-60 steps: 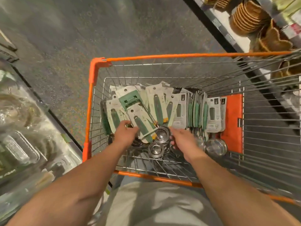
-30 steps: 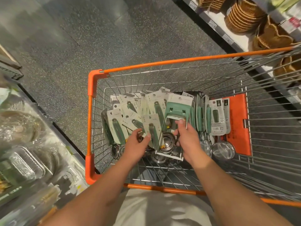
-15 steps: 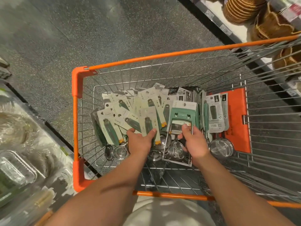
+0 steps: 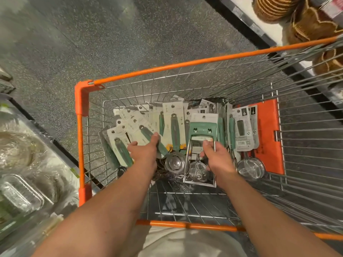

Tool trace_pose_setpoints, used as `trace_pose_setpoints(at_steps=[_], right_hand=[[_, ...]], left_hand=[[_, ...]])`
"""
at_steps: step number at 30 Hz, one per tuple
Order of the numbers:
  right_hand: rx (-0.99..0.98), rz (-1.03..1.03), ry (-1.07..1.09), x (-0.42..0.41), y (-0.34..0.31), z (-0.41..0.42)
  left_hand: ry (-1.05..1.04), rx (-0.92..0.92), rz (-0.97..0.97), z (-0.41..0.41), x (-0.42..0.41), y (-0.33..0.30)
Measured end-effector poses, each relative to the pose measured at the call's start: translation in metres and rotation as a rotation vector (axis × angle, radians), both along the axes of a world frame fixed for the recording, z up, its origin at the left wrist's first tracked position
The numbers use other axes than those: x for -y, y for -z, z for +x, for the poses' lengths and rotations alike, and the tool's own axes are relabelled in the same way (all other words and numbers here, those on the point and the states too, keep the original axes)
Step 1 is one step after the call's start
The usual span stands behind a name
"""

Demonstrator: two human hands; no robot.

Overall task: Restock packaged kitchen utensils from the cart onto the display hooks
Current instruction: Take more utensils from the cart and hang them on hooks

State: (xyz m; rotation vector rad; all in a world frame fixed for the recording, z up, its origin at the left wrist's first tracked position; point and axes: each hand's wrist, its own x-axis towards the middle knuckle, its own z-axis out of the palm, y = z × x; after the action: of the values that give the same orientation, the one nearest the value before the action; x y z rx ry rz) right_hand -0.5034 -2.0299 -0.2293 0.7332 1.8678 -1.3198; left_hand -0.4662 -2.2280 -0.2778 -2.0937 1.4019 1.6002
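In the cart (image 4: 178,67) — grater (image 4: 203,130) handle pointing away.

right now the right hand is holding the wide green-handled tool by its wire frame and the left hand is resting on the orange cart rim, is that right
Not quite. The head view shows the left hand down inside the cart, gripping a carded green-handled utensil in the pile, not resting on the orange rim. The rest holds: the right hand is holding the wide green-handled tool by its wire frame.
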Motion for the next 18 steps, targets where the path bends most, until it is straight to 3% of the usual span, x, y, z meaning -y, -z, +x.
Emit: trace_pose_setpoints(at_steps=[4,9,15,18], right_hand=[[0.047,-0.048,0.055,0.010,0.009,-0.002],[0.067,-0.078,-0.045,0.034,0.016,-0.012],[0.135,-0.085,-0.067,0.048,0.021,-0.027],[0.167,-0.056,-0.001,0.043,0.021,-0.034]], left_hand=[[0.042,-0.039,0.024,0.003,0.000,0.002],[0.304,-0.127,-0.066,0.003,0.000,-0.005],[0.312,-0.275,0.160,-0.009,0.004,-0.010],[0.483,-0.249,0.222,-0.015,-0.005,-0.008]])
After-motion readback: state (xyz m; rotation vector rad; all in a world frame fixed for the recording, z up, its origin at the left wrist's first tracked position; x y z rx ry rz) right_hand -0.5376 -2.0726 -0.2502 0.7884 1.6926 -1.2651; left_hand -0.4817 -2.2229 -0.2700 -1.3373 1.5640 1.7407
